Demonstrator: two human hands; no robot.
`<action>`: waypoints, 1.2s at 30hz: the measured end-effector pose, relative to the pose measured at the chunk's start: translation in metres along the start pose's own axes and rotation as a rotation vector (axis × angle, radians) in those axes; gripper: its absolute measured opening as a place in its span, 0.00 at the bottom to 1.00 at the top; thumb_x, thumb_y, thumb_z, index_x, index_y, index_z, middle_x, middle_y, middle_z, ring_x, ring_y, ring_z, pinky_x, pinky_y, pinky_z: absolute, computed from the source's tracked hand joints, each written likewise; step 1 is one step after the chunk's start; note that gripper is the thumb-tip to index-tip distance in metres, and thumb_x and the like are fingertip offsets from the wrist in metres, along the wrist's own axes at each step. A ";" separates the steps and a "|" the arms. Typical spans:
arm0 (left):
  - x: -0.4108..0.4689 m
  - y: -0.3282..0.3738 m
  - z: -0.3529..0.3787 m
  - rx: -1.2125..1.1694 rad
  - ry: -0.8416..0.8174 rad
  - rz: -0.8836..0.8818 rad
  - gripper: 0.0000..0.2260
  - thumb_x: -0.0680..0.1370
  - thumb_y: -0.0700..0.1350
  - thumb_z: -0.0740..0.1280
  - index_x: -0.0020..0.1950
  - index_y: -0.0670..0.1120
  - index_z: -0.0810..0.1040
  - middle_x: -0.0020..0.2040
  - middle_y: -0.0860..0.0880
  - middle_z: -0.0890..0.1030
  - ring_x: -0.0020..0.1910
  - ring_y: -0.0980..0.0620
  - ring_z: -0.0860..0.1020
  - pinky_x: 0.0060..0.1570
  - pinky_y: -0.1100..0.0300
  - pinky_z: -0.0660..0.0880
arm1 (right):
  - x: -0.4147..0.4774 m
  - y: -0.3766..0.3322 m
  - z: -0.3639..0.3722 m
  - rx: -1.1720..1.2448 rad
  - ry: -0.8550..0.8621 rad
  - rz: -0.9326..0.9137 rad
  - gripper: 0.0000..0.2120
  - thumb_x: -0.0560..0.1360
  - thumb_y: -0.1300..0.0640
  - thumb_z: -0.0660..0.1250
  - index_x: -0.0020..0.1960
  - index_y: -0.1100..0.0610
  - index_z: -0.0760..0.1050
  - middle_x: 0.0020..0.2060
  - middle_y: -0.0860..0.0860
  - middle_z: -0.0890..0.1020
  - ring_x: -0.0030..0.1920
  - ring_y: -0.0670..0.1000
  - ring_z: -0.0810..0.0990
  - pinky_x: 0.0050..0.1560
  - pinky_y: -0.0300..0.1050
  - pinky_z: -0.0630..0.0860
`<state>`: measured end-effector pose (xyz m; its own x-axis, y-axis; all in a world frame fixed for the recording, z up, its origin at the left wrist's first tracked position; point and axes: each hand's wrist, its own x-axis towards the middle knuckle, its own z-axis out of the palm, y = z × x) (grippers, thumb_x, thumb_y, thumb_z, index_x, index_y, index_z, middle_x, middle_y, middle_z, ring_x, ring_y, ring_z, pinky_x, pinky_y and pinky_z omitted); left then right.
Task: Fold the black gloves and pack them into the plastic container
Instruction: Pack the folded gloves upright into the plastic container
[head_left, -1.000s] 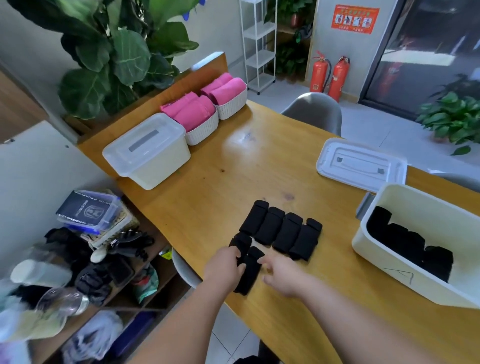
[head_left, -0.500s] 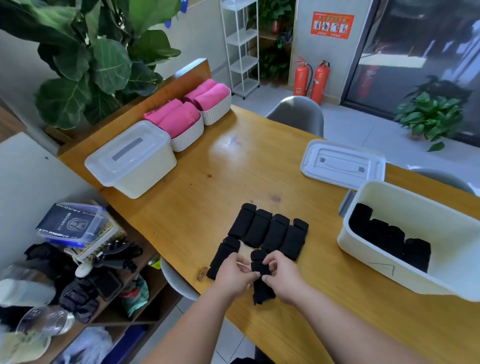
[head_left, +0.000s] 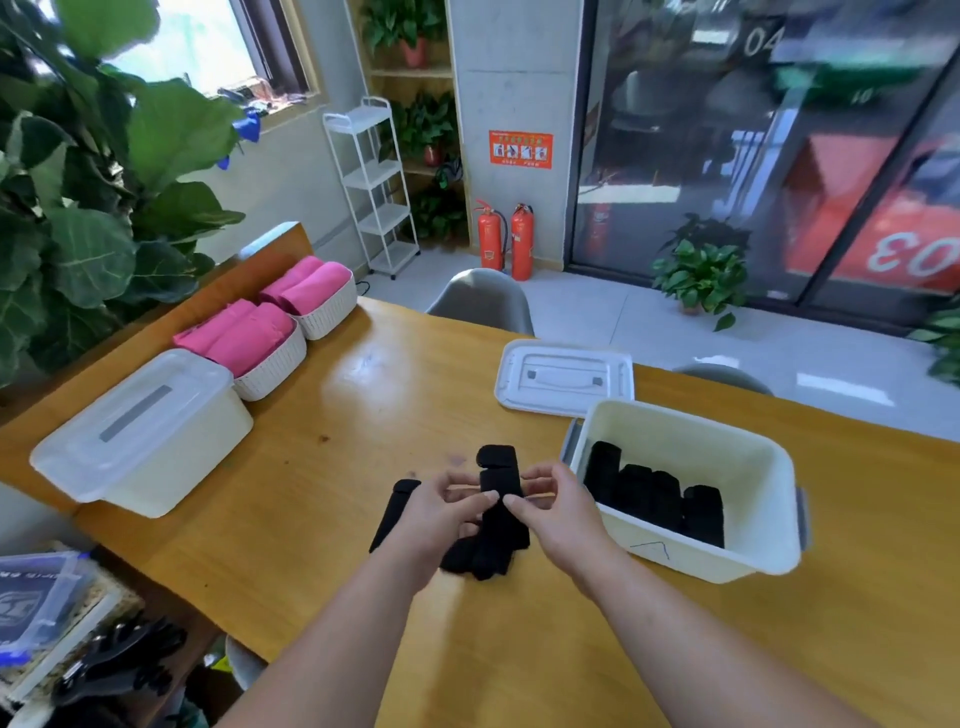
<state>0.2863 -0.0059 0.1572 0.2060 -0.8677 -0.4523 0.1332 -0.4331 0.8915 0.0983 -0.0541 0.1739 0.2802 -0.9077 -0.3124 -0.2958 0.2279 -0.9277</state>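
Both hands hold one black glove (head_left: 500, 525) lifted above the wooden table (head_left: 395, 405). My left hand (head_left: 439, 512) pinches its left side and my right hand (head_left: 558, 506) pinches its right side, thumbs nearly meeting at the middle. The glove's fingers hang down toward me. Another black glove (head_left: 390, 514) lies flat on the table just left of my left hand. A further black piece (head_left: 496, 457) shows behind the held glove. The open white plastic container (head_left: 758, 561) stands to the right, with several folded black gloves (head_left: 654, 496) lined up inside.
The container's lid (head_left: 563, 376) lies behind it. A closed lidded white bin (head_left: 140, 431) sits at the left, with two white baskets of pink cloths (head_left: 270, 338) beyond. Grey chairs (head_left: 480, 301) stand at the far edge. A cluttered shelf (head_left: 62, 639) is below left.
The view has swung up and to the right. My hands have raised the glove off the table and hold it nearer the container. Most of the row of gloves is now hidden behind my hands.
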 end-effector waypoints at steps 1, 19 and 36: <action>0.002 0.012 0.008 -0.007 -0.020 0.009 0.19 0.76 0.47 0.80 0.63 0.44 0.81 0.54 0.45 0.89 0.48 0.49 0.86 0.55 0.49 0.83 | 0.001 -0.004 -0.009 0.017 0.024 0.001 0.13 0.78 0.51 0.77 0.58 0.47 0.76 0.54 0.46 0.84 0.53 0.45 0.84 0.47 0.39 0.79; 0.062 0.070 0.139 0.550 -0.267 0.205 0.13 0.78 0.52 0.76 0.61 0.57 0.80 0.52 0.57 0.87 0.50 0.57 0.86 0.54 0.53 0.84 | 0.028 0.030 -0.183 0.135 0.315 0.212 0.13 0.75 0.58 0.79 0.57 0.54 0.79 0.50 0.51 0.88 0.53 0.56 0.88 0.59 0.63 0.84; 0.086 0.041 0.139 0.567 -0.106 0.359 0.09 0.79 0.50 0.75 0.57 0.60 0.80 0.49 0.59 0.84 0.48 0.60 0.80 0.47 0.70 0.77 | 0.098 0.071 -0.160 -0.341 0.345 0.451 0.12 0.77 0.53 0.77 0.56 0.50 0.76 0.53 0.49 0.81 0.53 0.54 0.80 0.56 0.50 0.78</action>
<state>0.1752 -0.1325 0.1585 0.0427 -0.9883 -0.1462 -0.4609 -0.1493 0.8748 -0.0418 -0.1834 0.1103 -0.2310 -0.8233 -0.5185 -0.6044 0.5390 -0.5867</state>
